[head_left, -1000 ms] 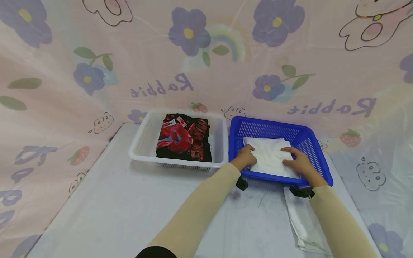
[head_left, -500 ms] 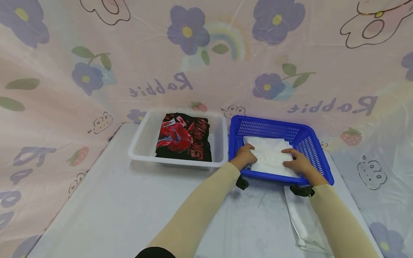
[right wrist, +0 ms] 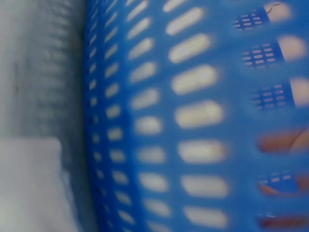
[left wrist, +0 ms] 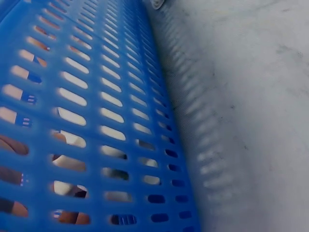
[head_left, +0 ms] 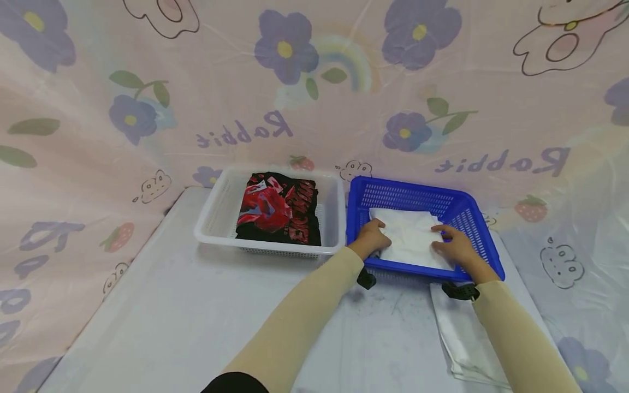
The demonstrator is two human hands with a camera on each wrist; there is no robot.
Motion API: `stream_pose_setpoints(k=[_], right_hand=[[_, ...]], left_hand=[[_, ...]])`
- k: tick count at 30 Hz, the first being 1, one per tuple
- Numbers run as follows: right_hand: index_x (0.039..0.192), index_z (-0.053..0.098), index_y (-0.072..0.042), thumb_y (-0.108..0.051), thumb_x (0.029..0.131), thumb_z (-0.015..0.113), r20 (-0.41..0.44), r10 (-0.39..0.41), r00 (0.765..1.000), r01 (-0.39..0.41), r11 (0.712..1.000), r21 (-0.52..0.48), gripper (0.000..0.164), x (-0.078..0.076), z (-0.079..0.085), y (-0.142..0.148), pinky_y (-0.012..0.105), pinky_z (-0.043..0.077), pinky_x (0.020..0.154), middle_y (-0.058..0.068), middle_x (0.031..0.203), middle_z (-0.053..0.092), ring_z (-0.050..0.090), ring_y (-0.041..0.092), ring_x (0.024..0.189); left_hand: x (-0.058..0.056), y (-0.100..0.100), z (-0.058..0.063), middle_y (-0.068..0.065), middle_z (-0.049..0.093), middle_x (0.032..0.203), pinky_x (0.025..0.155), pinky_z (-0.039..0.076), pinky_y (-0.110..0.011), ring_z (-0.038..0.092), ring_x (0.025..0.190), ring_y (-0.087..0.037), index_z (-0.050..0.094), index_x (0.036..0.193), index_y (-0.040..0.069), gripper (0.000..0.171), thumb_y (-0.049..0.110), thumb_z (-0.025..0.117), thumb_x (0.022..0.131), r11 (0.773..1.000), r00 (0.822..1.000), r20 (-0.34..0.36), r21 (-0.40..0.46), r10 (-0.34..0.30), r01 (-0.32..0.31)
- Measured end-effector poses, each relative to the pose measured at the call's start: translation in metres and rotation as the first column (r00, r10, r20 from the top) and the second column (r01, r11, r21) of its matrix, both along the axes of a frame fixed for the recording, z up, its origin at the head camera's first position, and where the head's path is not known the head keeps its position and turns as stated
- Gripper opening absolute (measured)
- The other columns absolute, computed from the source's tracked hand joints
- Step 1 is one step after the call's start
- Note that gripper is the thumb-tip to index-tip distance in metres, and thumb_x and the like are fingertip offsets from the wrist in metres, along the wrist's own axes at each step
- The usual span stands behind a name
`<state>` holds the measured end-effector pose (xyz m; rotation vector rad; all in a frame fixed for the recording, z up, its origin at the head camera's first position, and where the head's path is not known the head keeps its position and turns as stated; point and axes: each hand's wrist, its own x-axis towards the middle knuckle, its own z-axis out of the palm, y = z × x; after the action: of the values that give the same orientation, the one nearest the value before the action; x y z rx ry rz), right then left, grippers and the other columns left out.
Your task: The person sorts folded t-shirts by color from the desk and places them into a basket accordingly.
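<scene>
A folded white cloth [head_left: 410,240] lies flat inside the blue basket [head_left: 413,185] on the right of the table. My left hand [head_left: 371,238] rests on its left side, thumb and forefinger spread over the edge. At the opposite side my right hand [head_left: 456,246] touches the cloth with its thumb and fingertips apart. The other fingers are partly hidden. In the left wrist view the slotted wall of the basket [left wrist: 96,53] covers most of the hand. White cloth [right wrist: 198,116] shows through the slots in the right wrist view.
Left of the blue basket stands a white basket [head_left: 208,232] with a folded black shirt [head_left: 277,210] printed in red. Another folded white cloth [head_left: 464,338] lies on the table [head_left: 196,327] under the right forearm. A patterned curtain [head_left: 314,125] hangs close behind both baskets.
My right hand has shifted slightly to the right, its fingertips closer to the cloth's edge. My left hand and the cloth have hardly moved; the whole view has drifted a little.
</scene>
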<state>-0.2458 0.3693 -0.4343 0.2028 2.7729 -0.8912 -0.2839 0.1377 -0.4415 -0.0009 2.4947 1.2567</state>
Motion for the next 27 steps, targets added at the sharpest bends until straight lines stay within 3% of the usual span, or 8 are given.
stream_pose_setpoints(k=[3, 7, 14, 17, 22, 27], right_hand=[[0.143, 0.040, -0.004, -0.024, 0.096, 0.056, -0.071, 0.017, 0.997, -0.015, 1.000, 0.018, 0.053, 0.007, 0.009, 0.004, 0.066, 0.037, 0.098, 0.036, 0.140, 0.039, 0.037, 0.053, 0.127], [0.143, 0.039, -0.004, -0.027, 0.098, 0.055, -0.133, 0.049, 0.990, -0.047, 0.999, 0.022, 0.054, 0.015, 0.020, 0.009, 0.062, 0.043, 0.094, 0.034, 0.138, 0.043, 0.044, 0.053, 0.123], [0.140, 0.042, -0.003, -0.027, 0.099, 0.054, -0.233, 0.105, 0.967, -0.100, 0.994, 0.035, 0.050, 0.030, 0.038, 0.020, 0.060, 0.048, 0.089, 0.033, 0.133, 0.049, 0.051, 0.052, 0.115], [0.141, 0.042, -0.004, -0.029, 0.099, 0.053, -0.243, 0.110, 0.964, -0.099, 0.993, 0.058, 0.050, 0.039, 0.046, 0.023, 0.061, 0.048, 0.088, 0.033, 0.133, 0.048, 0.051, 0.053, 0.114], [0.142, 0.040, -0.002, -0.029, 0.099, 0.053, -0.253, 0.110, 0.961, -0.089, 0.992, 0.092, 0.052, 0.055, 0.059, 0.025, 0.060, 0.051, 0.083, 0.035, 0.133, 0.047, 0.052, 0.055, 0.111], [0.141, 0.041, 0.000, -0.024, 0.098, 0.056, -0.285, 0.137, 0.949, -0.110, 0.988, 0.110, 0.052, 0.070, 0.066, 0.027, 0.058, 0.053, 0.077, 0.035, 0.131, 0.048, 0.053, 0.054, 0.106]], left_hand=[[0.001, 0.002, 0.001, -0.007, 0.058, 0.130, 0.092, 0.049, -0.029, 0.057, 0.112, -0.019, 0.059, 0.126, 0.018, 0.048, 0.021, 0.075, 0.081, 0.999, 0.999, -0.040, -0.031, 0.006, -0.007], [0.002, 0.000, 0.003, -0.009, 0.053, 0.130, 0.093, 0.049, -0.031, 0.056, 0.113, -0.021, 0.057, 0.127, 0.019, 0.046, 0.023, 0.073, 0.083, 1.000, 0.991, -0.134, 0.000, 0.030, -0.030], [0.003, -0.004, 0.009, -0.001, 0.057, 0.122, 0.087, 0.050, -0.028, 0.057, 0.106, -0.015, 0.057, 0.128, 0.021, 0.041, 0.028, 0.068, 0.089, 0.984, 0.942, -0.334, 0.171, 0.007, 0.054], [0.009, -0.004, 0.014, 0.000, 0.058, 0.123, 0.085, 0.050, -0.026, 0.059, 0.107, -0.017, 0.057, 0.128, 0.021, 0.039, 0.027, 0.067, 0.090, 0.959, 0.929, -0.370, 0.255, -0.018, 0.121], [0.028, -0.002, 0.023, -0.006, 0.060, 0.123, 0.078, 0.050, -0.022, 0.061, 0.105, -0.023, 0.059, 0.126, 0.018, 0.037, 0.022, 0.067, 0.090, 0.880, 0.908, -0.409, 0.395, -0.090, 0.265], [0.056, 0.003, 0.030, -0.003, 0.060, 0.121, 0.074, 0.050, -0.017, 0.062, 0.105, -0.020, 0.058, 0.126, 0.020, 0.037, 0.024, 0.065, 0.090, 0.817, 0.883, -0.431, 0.432, -0.185, 0.381]])
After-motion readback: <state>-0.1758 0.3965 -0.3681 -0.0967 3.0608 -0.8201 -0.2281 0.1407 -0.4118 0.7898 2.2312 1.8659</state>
